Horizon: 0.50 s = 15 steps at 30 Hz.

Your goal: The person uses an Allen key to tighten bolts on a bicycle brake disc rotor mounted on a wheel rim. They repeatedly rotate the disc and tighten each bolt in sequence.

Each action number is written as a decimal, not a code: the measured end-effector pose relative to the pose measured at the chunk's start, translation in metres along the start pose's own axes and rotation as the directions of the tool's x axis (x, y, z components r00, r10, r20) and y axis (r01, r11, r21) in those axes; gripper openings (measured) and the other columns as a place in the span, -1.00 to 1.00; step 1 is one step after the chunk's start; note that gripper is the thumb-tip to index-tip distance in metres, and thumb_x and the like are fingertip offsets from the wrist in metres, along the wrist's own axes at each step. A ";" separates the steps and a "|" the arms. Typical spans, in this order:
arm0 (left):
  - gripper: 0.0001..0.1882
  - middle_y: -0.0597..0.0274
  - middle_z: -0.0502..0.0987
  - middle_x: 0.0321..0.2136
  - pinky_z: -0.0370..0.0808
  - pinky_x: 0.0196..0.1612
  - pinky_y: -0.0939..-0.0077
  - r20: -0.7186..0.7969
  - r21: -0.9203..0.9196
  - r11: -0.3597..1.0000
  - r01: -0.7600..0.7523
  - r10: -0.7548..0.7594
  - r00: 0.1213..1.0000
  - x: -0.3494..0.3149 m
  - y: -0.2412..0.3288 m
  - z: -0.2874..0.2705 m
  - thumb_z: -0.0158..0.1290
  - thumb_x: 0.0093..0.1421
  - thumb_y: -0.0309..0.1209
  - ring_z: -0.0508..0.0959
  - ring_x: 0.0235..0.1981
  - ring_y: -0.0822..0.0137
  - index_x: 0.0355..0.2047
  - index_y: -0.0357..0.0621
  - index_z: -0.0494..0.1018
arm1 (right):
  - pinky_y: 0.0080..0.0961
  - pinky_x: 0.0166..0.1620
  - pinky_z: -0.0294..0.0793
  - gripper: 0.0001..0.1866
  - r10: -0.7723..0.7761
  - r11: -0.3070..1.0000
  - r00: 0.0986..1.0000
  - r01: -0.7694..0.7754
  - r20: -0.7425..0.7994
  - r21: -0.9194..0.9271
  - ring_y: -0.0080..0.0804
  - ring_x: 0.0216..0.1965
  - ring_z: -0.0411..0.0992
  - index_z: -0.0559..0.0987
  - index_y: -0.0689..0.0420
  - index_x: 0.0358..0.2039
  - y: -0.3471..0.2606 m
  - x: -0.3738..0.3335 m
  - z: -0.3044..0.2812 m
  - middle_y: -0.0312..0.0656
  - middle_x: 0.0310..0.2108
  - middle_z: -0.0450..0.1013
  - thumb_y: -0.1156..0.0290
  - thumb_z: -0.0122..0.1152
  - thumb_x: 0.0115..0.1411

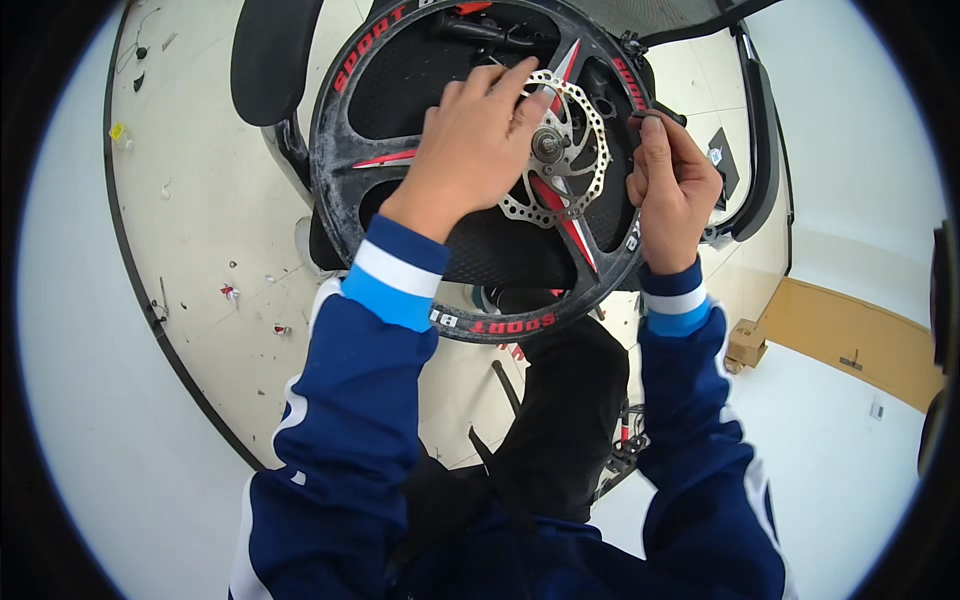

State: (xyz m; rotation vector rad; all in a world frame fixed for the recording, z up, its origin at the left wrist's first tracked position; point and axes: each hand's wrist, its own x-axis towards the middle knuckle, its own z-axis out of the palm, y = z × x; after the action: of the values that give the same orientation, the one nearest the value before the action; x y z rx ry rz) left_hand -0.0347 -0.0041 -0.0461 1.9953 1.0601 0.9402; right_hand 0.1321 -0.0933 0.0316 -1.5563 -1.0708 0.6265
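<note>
A black spoked bicycle wheel [380, 262] with red and white accents lies flat on the seat of a black chair. A silver perforated brake disc [603, 150] sits around its hub [548, 144]. My left hand [470, 140] reaches over the wheel, thumb and fingers apart, their tips at the disc's upper left edge. By the right side of the rim, my right hand [672, 185] is closed, with a small dark piece [643, 115] pinched between thumb and forefinger. Its exact kind is too small to make out.
Black armrests [275, 60] flank the wheel. A dark tool with a black handle [500, 37] lies on the seat beneath the wheel's upper part. Small scraps [230, 292] litter the tiled floor at left. A cardboard box [746, 343] stands near the brown door [850, 335].
</note>
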 end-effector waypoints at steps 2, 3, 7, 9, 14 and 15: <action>-0.48 -0.03 0.48 0.10 0.37 0.17 0.17 0.008 -0.096 0.995 0.005 -0.004 1.000 0.004 -0.001 -0.004 -0.09 0.41 -0.10 0.47 0.06 -0.10 0.24 -0.14 0.38 | -0.73 -0.61 0.06 -0.74 0.035 0.999 0.998 -0.034 -0.050 0.020 -0.75 -0.68 0.13 0.63 0.33 -0.10 -0.008 -0.008 0.016 -0.43 -0.59 0.37 0.38 0.19 0.38; -0.48 -0.03 0.49 0.08 0.38 0.16 0.11 0.019 -0.130 0.991 0.012 -0.010 1.000 0.005 -0.004 -0.006 -0.08 0.40 -0.10 0.47 0.06 -0.11 0.22 -0.14 0.40 | -0.71 -0.58 0.16 -0.75 -0.054 0.990 0.998 0.059 0.044 -0.127 -0.71 -0.67 0.22 0.64 0.34 -0.12 -0.004 -0.012 0.021 -0.38 -0.56 0.44 0.39 0.22 0.36; -0.49 -0.10 0.52 0.01 0.40 0.12 0.01 0.014 -0.144 0.990 0.007 -0.005 1.000 0.002 -0.012 -0.001 -0.05 0.37 -0.18 0.48 0.05 -0.14 0.25 -0.17 0.34 | -0.35 -0.38 0.53 -0.86 -0.269 0.787 0.946 0.324 0.180 -0.524 0.02 -0.45 0.57 0.66 0.33 -0.27 0.003 -0.028 0.044 0.13 -0.43 0.56 0.56 0.27 0.17; -0.47 -0.12 0.52 0.00 0.39 0.11 -0.06 0.115 -0.105 0.992 0.069 -0.057 0.992 0.000 -0.006 -0.006 -0.06 0.38 -0.24 0.47 0.07 -0.15 0.30 -0.16 0.24 | -0.29 -0.39 0.52 -0.87 -0.300 0.755 0.940 0.337 0.159 -0.562 0.05 -0.46 0.55 0.66 0.33 -0.28 0.011 -0.030 0.048 0.11 -0.45 0.55 0.55 0.26 0.17; -0.49 -0.20 0.52 0.01 0.43 0.06 -0.03 0.102 -0.074 0.992 0.099 -0.091 0.991 -0.006 -0.003 0.000 -0.07 0.38 -0.31 0.52 0.02 -0.20 0.30 -0.15 0.20 | -0.24 -0.41 0.50 -0.88 -0.310 0.689 0.945 0.297 0.101 -0.662 0.05 -0.48 0.53 0.65 0.33 -0.30 0.017 -0.040 0.061 0.10 -0.49 0.54 0.56 0.23 0.18; -0.49 -0.25 0.51 0.02 0.45 0.06 0.02 0.104 -0.069 0.991 0.111 -0.103 0.989 -0.007 -0.001 -0.003 -0.07 0.39 -0.32 0.53 0.01 -0.21 0.30 -0.16 0.20 | -0.24 -0.42 0.49 -0.88 -0.315 0.687 0.946 0.285 0.080 -0.668 0.05 -0.49 0.53 0.65 0.33 -0.30 0.017 -0.042 0.064 0.10 -0.50 0.53 0.56 0.23 0.18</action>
State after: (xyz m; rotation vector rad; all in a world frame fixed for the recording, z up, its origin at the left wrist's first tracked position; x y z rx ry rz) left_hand -0.0399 -0.0095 -0.0472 1.8847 1.0501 0.8030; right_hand 0.0645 -0.1002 -0.0081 -1.9224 -1.5944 -0.0594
